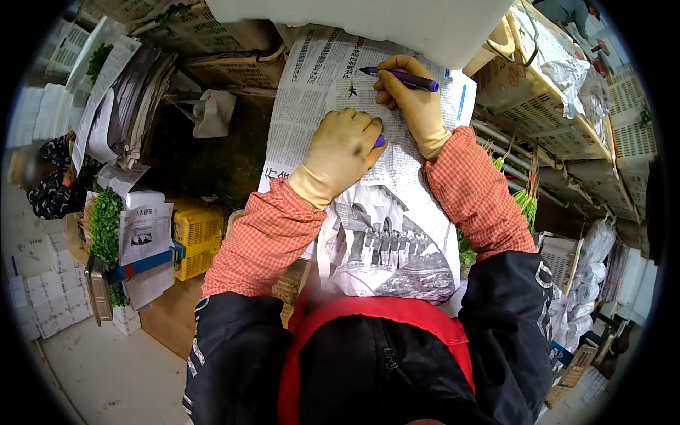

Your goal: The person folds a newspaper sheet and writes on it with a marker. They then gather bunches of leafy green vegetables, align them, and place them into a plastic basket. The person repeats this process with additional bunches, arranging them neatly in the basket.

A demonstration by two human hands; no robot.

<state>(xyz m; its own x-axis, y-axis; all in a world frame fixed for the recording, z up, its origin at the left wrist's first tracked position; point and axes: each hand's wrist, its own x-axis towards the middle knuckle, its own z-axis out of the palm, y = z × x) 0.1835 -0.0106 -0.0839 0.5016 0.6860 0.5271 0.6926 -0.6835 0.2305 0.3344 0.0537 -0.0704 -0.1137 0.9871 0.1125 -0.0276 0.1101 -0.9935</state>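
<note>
My right hand [411, 101], in a cream rubber glove, grips a purple marker pen [406, 79]; the dark tip points left. Below the tip, a dark handwritten mark [352, 90] stands on the sheets of newspaper [297, 122]. My left hand [342, 146], gloved alike, lies on the newspaper with its fingers curled. A purple marker cap [379, 141] shows between its thumb and forefinger. Toward my body, the newspaper bends down over a bulky shape, with a printed photograph [390, 249] on that part. What lies under the paper is hidden.
A white foam box [366, 24] borders the newspaper's far end. Plastic crates [542, 101] stand at right, a yellow crate [199, 239] at left. Further left are a stack of newspapers [125, 101], bundled leafy greens [105, 226] and another person [50, 175].
</note>
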